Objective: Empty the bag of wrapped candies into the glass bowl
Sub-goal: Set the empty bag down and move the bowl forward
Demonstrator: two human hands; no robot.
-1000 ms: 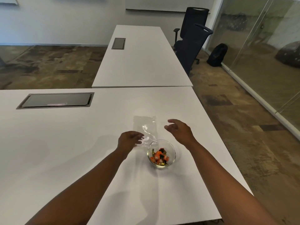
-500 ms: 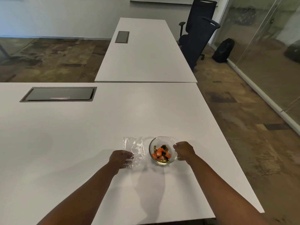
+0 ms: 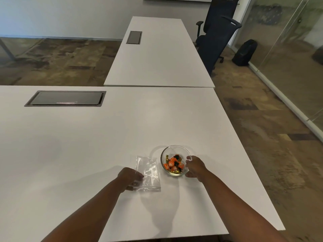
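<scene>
Glass bowl (image 3: 175,160) of wrapped candies (image 3: 173,165) on white table (image 3: 87,145), near right edge. Right hand (image 3: 195,167) cupped on bowl's right rim, fingers (image 3: 189,158) curled round glass. Clear bag (image 3: 148,173) flat, empty, just left of bowl; left hand (image 3: 129,177) resting on its near corner, grip unclear. Cable hatch (image 3: 65,98) far left; office chair (image 3: 216,32), backpack (image 3: 244,52) well apart.

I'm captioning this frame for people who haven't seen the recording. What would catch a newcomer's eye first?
The glass bowl of orange, black and gold wrapped candies stands out, near the white table's right edge, with the right hand cupping its side. Just left of it, the clear bag lies flat and looks empty, under the left hand.
</scene>
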